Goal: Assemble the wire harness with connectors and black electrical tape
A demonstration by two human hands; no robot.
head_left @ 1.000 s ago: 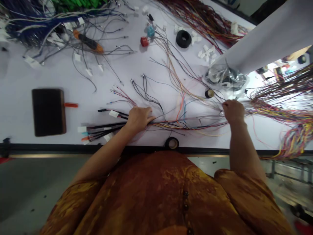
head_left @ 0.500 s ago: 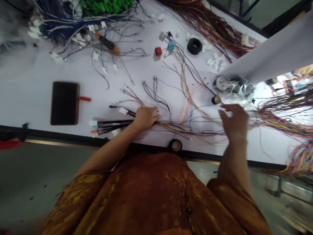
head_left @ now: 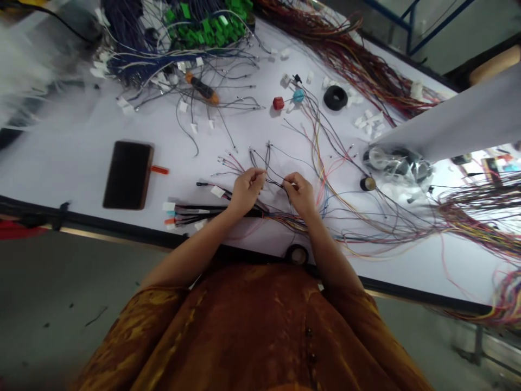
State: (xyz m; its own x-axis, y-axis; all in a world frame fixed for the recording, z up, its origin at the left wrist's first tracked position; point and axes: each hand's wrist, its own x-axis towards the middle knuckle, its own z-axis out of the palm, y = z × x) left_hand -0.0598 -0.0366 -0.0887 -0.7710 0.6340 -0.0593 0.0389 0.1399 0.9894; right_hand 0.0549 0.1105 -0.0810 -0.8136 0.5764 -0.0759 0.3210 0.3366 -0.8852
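My left hand (head_left: 246, 191) and my right hand (head_left: 300, 193) face each other over the table, fingers pinched. Between them runs a small group of black wires (head_left: 274, 181) with metal terminals at the far ends; both hands grip it, the right one nearer its lower end. Under my wrists lies a wire harness (head_left: 280, 217) of many colours, which spreads to the right. Its left part has black sleeved branches (head_left: 203, 209) ending in white, blue and orange connectors (head_left: 170, 213). Near the table's front edge, by my right forearm, is a roll of black tape (head_left: 297, 254).
A dark tablet-like device (head_left: 128, 175) lies at left. Behind are an orange-and-black screwdriver (head_left: 202, 88), green connectors (head_left: 207, 27), red wire bundles (head_left: 325, 43), and another black tape roll (head_left: 335, 98). At right, a plastic bag (head_left: 401, 168) sits beside a pale upright panel (head_left: 443, 122).
My right hand has come left from beside the small roll and now pinches the black wires. My left hand has moved from the harness to those wires. The view has shifted slightly.
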